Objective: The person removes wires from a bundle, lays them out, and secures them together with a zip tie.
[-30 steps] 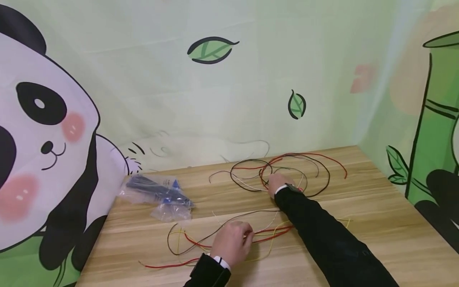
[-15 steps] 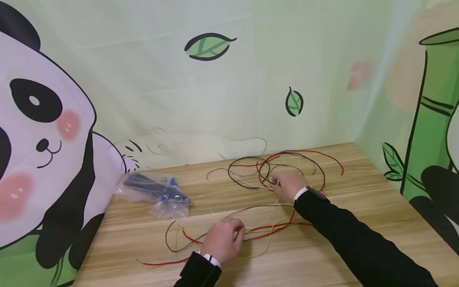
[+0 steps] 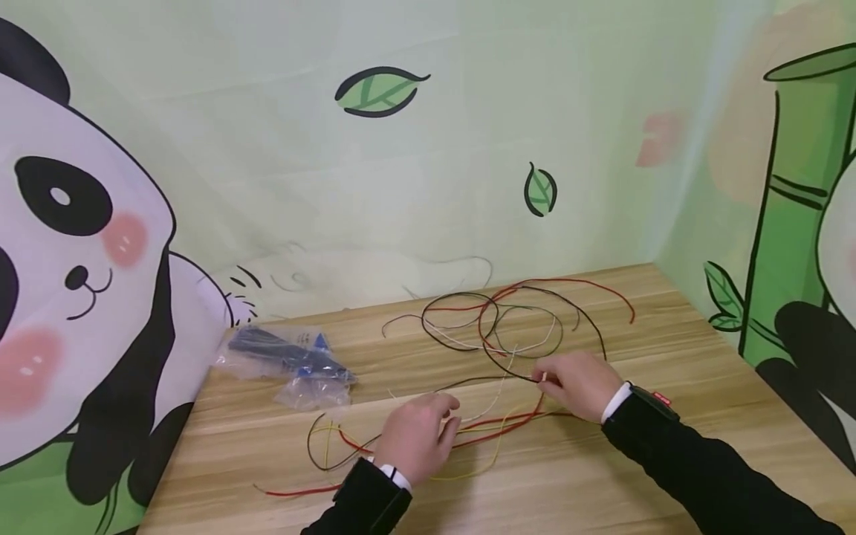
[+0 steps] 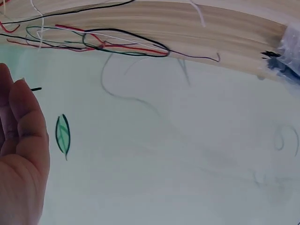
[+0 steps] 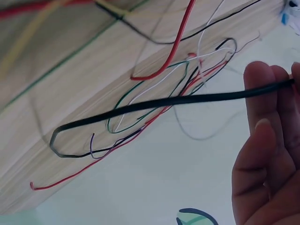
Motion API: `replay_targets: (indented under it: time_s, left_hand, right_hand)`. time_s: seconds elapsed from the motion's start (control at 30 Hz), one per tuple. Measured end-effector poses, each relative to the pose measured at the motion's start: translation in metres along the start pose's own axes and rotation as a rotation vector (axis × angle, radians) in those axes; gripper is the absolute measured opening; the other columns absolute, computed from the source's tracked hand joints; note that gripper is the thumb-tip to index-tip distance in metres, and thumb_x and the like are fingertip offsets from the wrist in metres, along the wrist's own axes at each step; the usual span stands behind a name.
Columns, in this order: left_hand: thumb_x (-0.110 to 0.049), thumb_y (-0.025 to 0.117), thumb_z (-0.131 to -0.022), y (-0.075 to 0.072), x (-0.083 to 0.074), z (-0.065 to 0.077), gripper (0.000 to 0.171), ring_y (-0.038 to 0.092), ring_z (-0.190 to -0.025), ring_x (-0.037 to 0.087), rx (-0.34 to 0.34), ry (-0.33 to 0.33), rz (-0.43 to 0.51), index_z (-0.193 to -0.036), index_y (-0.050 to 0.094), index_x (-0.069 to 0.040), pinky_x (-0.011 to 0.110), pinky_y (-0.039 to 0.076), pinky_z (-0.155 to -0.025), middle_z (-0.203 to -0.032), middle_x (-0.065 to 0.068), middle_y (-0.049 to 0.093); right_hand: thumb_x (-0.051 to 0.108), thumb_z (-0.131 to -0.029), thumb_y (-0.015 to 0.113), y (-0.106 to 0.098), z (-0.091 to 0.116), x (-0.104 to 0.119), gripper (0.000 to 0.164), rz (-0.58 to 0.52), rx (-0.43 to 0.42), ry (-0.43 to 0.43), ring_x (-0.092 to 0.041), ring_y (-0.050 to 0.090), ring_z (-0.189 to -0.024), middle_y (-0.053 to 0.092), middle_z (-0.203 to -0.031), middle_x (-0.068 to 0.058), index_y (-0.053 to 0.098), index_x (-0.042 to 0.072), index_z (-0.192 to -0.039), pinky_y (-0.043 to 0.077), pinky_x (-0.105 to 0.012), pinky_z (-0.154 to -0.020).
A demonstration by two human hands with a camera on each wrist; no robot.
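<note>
In the head view my right hand [image 3: 580, 385] pinches a black wire [image 3: 511, 373] at its fingertips. The right wrist view shows that black wire [image 5: 178, 100] stretching from the fingers in a long bend. My left hand [image 3: 413, 437] hovers over or near the front group of red wires [image 3: 491, 438], yellow wires [image 3: 499, 446] and a dark wire [image 3: 344, 462]. Its thumb and index finger are apart and loosely bent, with no wire visible between them. In the left wrist view the left hand [image 4: 23, 154] shows only at the edge, some fingers out of frame.
Tangled red, black, white and green wires [image 3: 461, 296] lie at the back of the wooden table [image 3: 267, 438]. A clear plastic bag [image 3: 310, 401] with dark contents sits at the left. A printed wall cloth [image 3: 267, 148] hangs behind the table's rear edge.
My right hand has moved right and toward me from the rear tangle, drawing the black wire along. The left hand has stayed nearly in place, its thumb and index finger now wider apart.
</note>
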State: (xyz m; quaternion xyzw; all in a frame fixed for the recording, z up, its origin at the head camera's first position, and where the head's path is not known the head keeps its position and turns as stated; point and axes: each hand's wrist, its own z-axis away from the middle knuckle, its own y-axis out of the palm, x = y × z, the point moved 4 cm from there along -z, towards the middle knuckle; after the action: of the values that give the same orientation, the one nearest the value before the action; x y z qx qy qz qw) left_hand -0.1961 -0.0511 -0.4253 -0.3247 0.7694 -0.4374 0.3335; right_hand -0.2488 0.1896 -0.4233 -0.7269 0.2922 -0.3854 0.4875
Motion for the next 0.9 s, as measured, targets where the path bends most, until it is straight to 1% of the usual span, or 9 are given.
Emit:
replay_targets:
  time_s: [0.13, 0.23, 0.3, 0.37, 0.43, 0.53, 0.6, 0.73, 0.9]
  left_hand:
    - [-0.021, 0.07, -0.087, 0.009, -0.013, -0.004, 0.032, 0.06, -0.067, 0.008, -0.027, 0.091, -0.038, -0.116, 0.062, -0.012, 0.022, 0.048, -0.058, -0.089, -0.002, 0.069]
    - [-0.022, 0.071, -0.085, 0.017, -0.022, -0.007, 0.045, 0.062, -0.067, 0.01, -0.009, 0.127, -0.067, -0.127, 0.057, -0.012, 0.024, 0.049, -0.059, -0.084, -0.002, 0.068]
    - [-0.023, 0.072, -0.085, 0.022, -0.027, -0.009, 0.046, 0.061, -0.066, 0.01, 0.006, 0.135, -0.087, -0.128, 0.058, -0.013, 0.024, 0.049, -0.057, -0.083, -0.002, 0.067]
    - [-0.023, 0.073, -0.084, 0.025, -0.032, -0.011, 0.04, 0.057, -0.064, 0.008, 0.014, 0.149, -0.095, -0.122, 0.063, -0.015, 0.021, 0.045, -0.053, -0.082, -0.003, 0.063]
    - [-0.021, 0.073, -0.083, 0.029, -0.034, -0.012, 0.028, 0.05, -0.061, 0.006, 0.001, 0.176, -0.096, -0.111, 0.069, -0.017, 0.017, 0.039, -0.05, -0.079, -0.004, 0.057]
    - [-0.02, 0.074, -0.084, 0.033, -0.039, -0.01, 0.012, 0.042, -0.061, 0.003, -0.02, 0.223, -0.076, -0.096, 0.072, -0.019, 0.014, 0.034, -0.051, -0.079, -0.005, 0.049]
    - [-0.02, 0.073, -0.085, 0.035, -0.042, -0.009, 0.005, 0.043, -0.064, 0.003, -0.032, 0.256, -0.058, -0.089, 0.072, -0.018, 0.013, 0.035, -0.054, -0.079, -0.006, 0.05]
    - [-0.022, 0.072, -0.087, 0.038, -0.047, -0.008, 0.008, 0.051, -0.072, 0.007, -0.048, 0.3, -0.076, -0.081, 0.07, -0.017, 0.017, 0.043, -0.064, -0.081, -0.007, 0.058]
    - [-0.026, 0.071, -0.086, 0.042, -0.052, -0.007, 0.01, 0.055, -0.074, 0.009, -0.06, 0.301, -0.156, -0.08, 0.068, -0.019, 0.023, 0.044, -0.066, -0.082, -0.009, 0.065]
  right_hand:
    - [0.012, -0.082, 0.075, 0.002, 0.013, 0.009, 0.012, -0.016, 0.009, -0.055, 0.0, 0.048, -0.06, 0.058, -0.069, 0.016, 0.068, 0.022, -0.081, 0.042, -0.024, -0.056]
    - [0.012, -0.082, 0.075, 0.004, 0.021, 0.016, 0.012, -0.042, 0.023, -0.093, 0.002, 0.049, -0.062, 0.059, -0.071, 0.017, 0.068, 0.022, -0.081, 0.043, -0.024, -0.056]
    - [0.014, -0.082, 0.075, 0.005, 0.025, 0.022, 0.011, -0.057, 0.017, -0.133, 0.002, 0.051, -0.064, 0.06, -0.073, 0.017, 0.068, 0.022, -0.08, 0.044, -0.024, -0.057]
    - [0.014, -0.082, 0.075, 0.004, 0.029, 0.027, 0.011, -0.066, 0.002, -0.184, 0.002, 0.053, -0.066, 0.063, -0.076, 0.016, 0.068, 0.023, -0.081, 0.045, -0.023, -0.058]
    - [0.015, -0.082, 0.075, 0.003, 0.034, 0.03, 0.012, -0.074, -0.013, -0.23, 0.003, 0.054, -0.067, 0.063, -0.077, 0.016, 0.068, 0.024, -0.081, 0.046, -0.022, -0.058]
    - [0.015, -0.082, 0.076, 0.002, 0.041, 0.034, 0.011, -0.076, -0.035, -0.282, 0.003, 0.057, -0.07, 0.065, -0.08, 0.016, 0.069, 0.024, -0.082, 0.048, -0.023, -0.06]
    - [0.016, -0.083, 0.075, 0.001, 0.044, 0.036, 0.009, -0.079, -0.032, -0.289, 0.003, 0.058, -0.071, 0.065, -0.081, 0.016, 0.07, 0.023, -0.082, 0.048, -0.023, -0.06]
    - [0.016, -0.083, 0.075, 0.003, 0.046, 0.04, 0.006, -0.074, -0.038, -0.292, 0.002, 0.057, -0.07, 0.063, -0.08, 0.016, 0.07, 0.02, -0.083, 0.048, -0.023, -0.06]
    - [0.019, -0.087, 0.071, 0.016, 0.042, 0.05, 0.001, -0.08, -0.023, -0.278, 0.001, 0.058, -0.071, 0.065, -0.081, 0.015, 0.071, 0.02, -0.086, 0.049, -0.024, -0.062]
